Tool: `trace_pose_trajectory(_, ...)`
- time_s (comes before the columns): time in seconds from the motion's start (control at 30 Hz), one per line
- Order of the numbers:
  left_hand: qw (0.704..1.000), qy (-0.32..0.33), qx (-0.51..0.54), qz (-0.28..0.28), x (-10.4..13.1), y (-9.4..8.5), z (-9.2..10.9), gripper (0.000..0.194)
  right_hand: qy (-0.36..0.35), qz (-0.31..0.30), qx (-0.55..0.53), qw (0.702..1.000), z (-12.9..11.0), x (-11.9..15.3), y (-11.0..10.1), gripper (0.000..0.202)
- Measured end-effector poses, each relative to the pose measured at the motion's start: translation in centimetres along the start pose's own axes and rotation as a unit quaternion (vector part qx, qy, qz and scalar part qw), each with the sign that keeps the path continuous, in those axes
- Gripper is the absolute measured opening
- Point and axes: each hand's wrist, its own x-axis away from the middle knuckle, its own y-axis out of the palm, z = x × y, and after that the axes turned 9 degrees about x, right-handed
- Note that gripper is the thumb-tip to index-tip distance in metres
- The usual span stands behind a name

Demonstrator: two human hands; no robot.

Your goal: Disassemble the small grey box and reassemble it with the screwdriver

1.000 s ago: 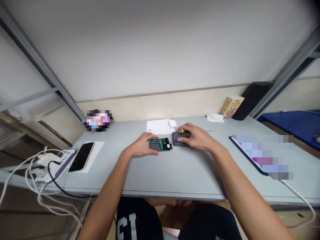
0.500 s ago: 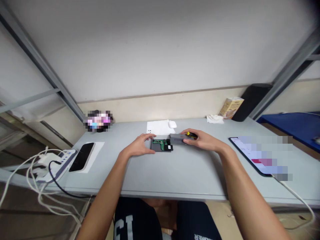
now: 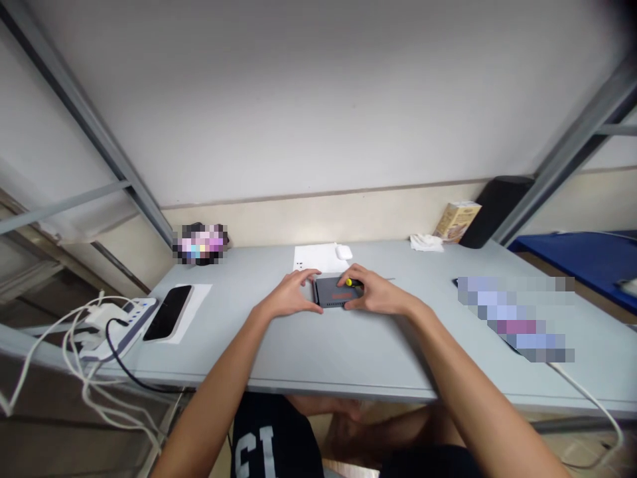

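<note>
A grey case cover with reddish lettering and a row of small slots along its near side lies over the grey tray, whose left edge just shows. The green circuit board is hidden beneath the cover. My left hand grips the tray's left end, thumb at the near corner and fingers at the far one. From the right, my right hand holds the cover between thumb and fingers. Tucked in that same hand is a screwdriver with a yellow-and-black handle; its thin shaft sticks out to the right.
Behind the case lie a white sheet with a few tiny dark screws and a white earbud case. To the left are a phone and a power strip with tangled cables. A tablet lies right, a carton behind.
My right hand has brought the cover leftward over the tray, hiding the circuit board. The left hand keeps its hold on the tray's left end. The view has shifted slightly.
</note>
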Motion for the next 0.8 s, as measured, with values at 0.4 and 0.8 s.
trace_pose_trajectory(0.4, 0.998, -0.019, 0.061, 0.023, -0.2, 0.2, -0.7, 0.09, 0.009, 0.017, 0.053, 0.998, 0.0, 0.0, 0.4, 0.037)
trace_pose_trajectory(0.8, 0.998, -0.021, 0.05, 0.023, -0.2, 0.1, -0.1, 0.084, 0.03, 0.048, 0.057, 0.997, 0.3, 0.2, -0.6, 0.036)
